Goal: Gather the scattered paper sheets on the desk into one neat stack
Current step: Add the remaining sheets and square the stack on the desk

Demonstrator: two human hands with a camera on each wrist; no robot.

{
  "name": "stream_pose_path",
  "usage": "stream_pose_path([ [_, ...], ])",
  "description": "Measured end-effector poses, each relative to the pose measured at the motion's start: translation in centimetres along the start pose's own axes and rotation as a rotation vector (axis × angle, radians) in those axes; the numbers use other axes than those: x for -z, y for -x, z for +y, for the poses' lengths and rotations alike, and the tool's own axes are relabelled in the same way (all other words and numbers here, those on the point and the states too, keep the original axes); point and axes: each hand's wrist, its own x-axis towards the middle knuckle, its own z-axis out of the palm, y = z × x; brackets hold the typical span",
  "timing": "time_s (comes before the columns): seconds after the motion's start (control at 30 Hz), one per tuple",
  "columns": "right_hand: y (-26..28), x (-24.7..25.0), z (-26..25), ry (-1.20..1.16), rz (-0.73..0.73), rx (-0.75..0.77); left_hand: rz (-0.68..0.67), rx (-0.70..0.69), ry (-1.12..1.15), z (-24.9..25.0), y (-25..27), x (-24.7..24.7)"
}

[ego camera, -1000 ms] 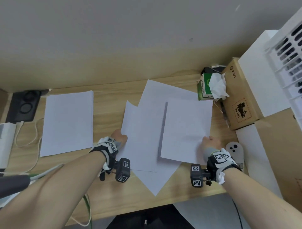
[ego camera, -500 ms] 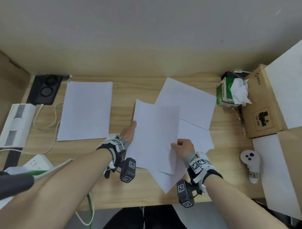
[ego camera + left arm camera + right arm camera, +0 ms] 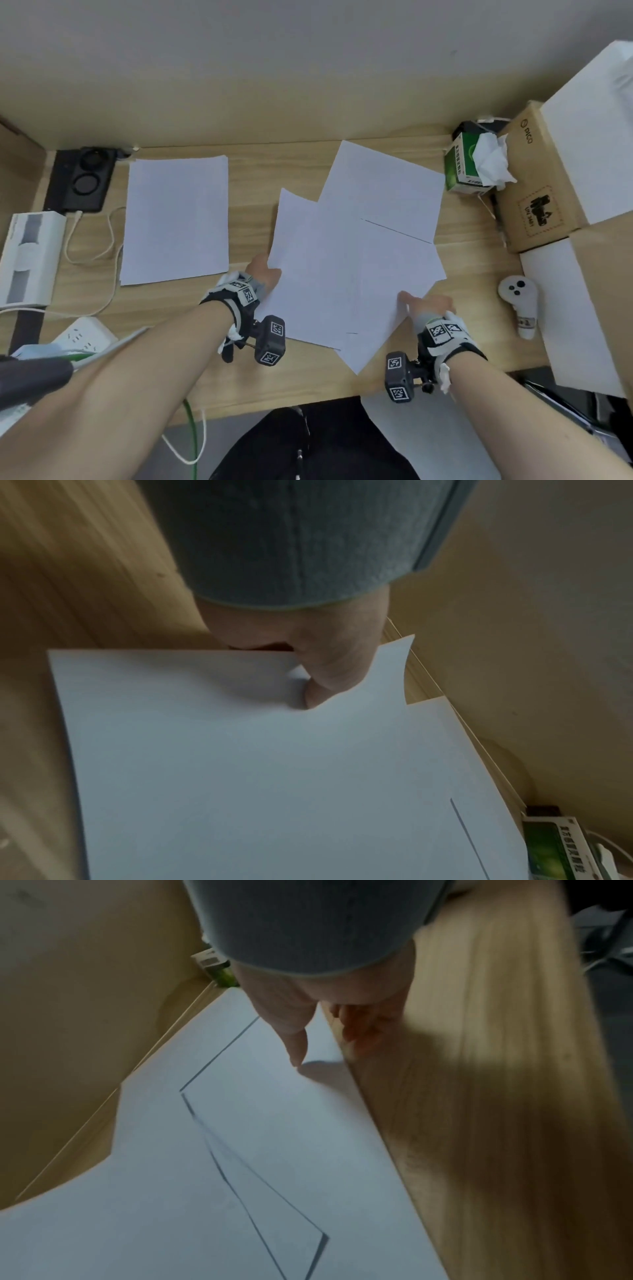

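A lone white sheet (image 3: 174, 219) lies flat at the desk's back left. Several overlapping sheets form a loose fan (image 3: 383, 205) in the middle. My left hand (image 3: 263, 274) pinches the left edge of the topmost sheets (image 3: 318, 267), thumb (image 3: 325, 677) on top of the paper (image 3: 274, 777); the fingers are hidden beneath. My right hand (image 3: 424, 303) is at the fan's lower right edge. Its straight thumb (image 3: 294, 1045) touches the top sheet (image 3: 274, 1123), and its fingers (image 3: 363, 1026) sit on the bare wood beside the edge.
A green tissue box (image 3: 462, 168), a cardboard box (image 3: 534, 178) and white boxes crowd the right side. A white controller (image 3: 520, 301) lies near my right hand. At left are a black charger (image 3: 82, 180), a white device (image 3: 30, 257), a power strip (image 3: 85, 337) and cables.
My right hand brought a sheet from the right over onto the middle pile and laid it down. It now sits at the pile's right edge. The left hand kept its grip.
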Motion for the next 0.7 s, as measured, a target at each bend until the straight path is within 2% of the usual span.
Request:
stream_pose_path([
  [0.13,0.4,-0.6,0.6,0.065,-0.134,0.037,-0.081,-0.023,0.012,-0.4,0.1,0.4],
  [0.23,1.1,-1.8,0.1,0.018,-0.178,0.08,-0.11,-0.045,-0.02,-0.4,0.5,0.4],
  [0.37,2.0,-2.8,0.4,-0.255,-0.011,0.081,-0.087,-0.065,-0.061,0.0,0.9,0.2],
  [0.53,2.6,-0.2,1.1,-0.351,0.26,0.162,-0.096,-0.048,-0.077,-0.2,1.2,1.4],
  [0.7,1.4,3.6,0.7,-0.394,0.341,0.144,-0.005,-0.016,-0.163,0.5,2.4,4.4],
])
